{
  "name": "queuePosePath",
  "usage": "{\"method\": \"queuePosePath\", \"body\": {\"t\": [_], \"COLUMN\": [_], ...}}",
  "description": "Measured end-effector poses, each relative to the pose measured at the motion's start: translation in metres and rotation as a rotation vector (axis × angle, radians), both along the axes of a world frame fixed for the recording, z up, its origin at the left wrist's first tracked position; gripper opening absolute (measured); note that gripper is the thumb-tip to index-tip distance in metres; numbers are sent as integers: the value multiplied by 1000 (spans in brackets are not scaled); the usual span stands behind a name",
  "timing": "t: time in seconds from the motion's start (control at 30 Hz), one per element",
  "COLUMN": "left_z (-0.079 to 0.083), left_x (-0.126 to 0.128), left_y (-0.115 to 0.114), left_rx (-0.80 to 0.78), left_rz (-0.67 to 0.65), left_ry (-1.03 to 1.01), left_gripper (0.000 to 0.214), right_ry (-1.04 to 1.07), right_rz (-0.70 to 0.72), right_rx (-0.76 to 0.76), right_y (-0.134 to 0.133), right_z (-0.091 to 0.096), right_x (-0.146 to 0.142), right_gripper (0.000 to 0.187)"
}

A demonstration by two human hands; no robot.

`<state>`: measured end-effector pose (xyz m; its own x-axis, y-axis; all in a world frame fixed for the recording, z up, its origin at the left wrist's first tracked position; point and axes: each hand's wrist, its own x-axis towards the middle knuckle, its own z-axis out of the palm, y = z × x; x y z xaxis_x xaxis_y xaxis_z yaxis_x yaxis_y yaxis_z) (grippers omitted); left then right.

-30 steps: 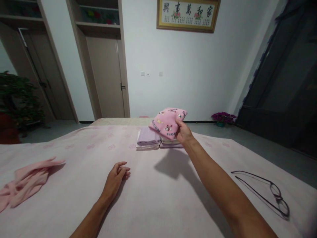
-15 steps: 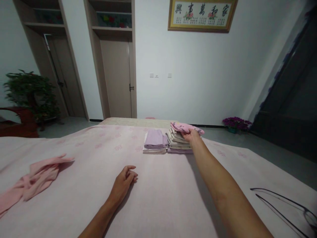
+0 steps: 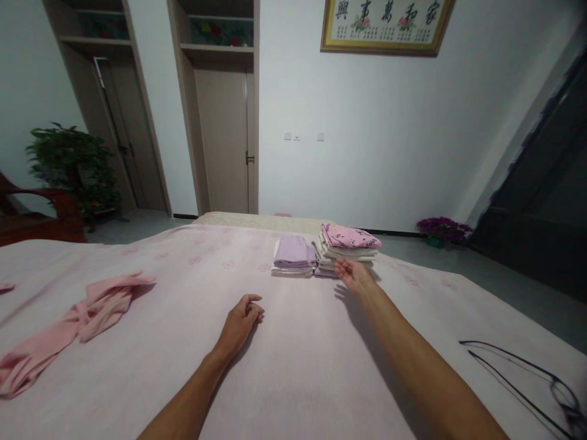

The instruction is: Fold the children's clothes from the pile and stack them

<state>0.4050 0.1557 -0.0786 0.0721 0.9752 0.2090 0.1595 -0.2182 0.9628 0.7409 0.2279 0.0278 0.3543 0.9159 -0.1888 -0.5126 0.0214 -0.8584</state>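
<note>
My right hand (image 3: 354, 275) hovers just in front of the taller stack of folded cloth (image 3: 326, 252), palm partly turned up, fingers spread and holding nothing. A pink patterned folded cloth (image 3: 351, 236) lies on top of that stack, above pale folded pieces. Beside it on the left stands a lower stack with a folded lilac cloth (image 3: 294, 251) uppermost. Nearer to me, my left hand (image 3: 241, 321) rests on the pale pink bedspread (image 3: 293, 366), its fingers loosely bent and nothing in them. Left of it lies a crumpled pink garment (image 3: 107, 300), partly twisted.
Black-framed glasses (image 3: 518, 373) lie at the right on the bedspread. Beyond the bed are a framed calligraphy picture (image 3: 387, 27) on the wall, a closed door (image 3: 224, 140), a leafy plant (image 3: 73, 162), a reddish wooden chair (image 3: 50, 214) and purple flowers (image 3: 443, 228).
My right hand has let go of the pink patterned cloth and drawn down and back from the stack. The left hand keeps its pose while the view shifts slightly.
</note>
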Motion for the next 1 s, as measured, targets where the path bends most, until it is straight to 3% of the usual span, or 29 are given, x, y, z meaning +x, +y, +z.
{"method": "queuePosePath", "body": {"t": [0.17, 0.23, 0.33, 0.53, 0.63, 0.77, 1.0], "left_z": [0, 2, 4, 4, 8, 20, 45], "left_x": [-2, -2, -5, -30, -62, -130, -261], "left_y": [-2, -6, -17, -44, -50, -51, -61], "left_rx": [32, 48, 81, 130, 143, 200, 181], "left_rz": [2, -1, -30, -112, -116, 110, 716], "left_ry": [46, 92, 178, 273, 313, 545, 849], "left_gripper": [27, 28, 28, 28, 24, 25, 35], "right_ry": [-95, -164, -362, -1099, -1280, -1305, -1329], "right_rz": [117, 164, 124, 156, 195, 226, 277], "right_rx": [-119, -103, -21, 265, 367, 353, 336], "right_y": [-82, -108, -132, -154, -158, -155, -144], "right_z": [-52, -72, -94, -101, -97, -97, -106], "right_x": [-49, -63, -75, -82, -83, -77, -68], "right_gripper": [33, 37, 37, 32, 29, 29, 31]}}
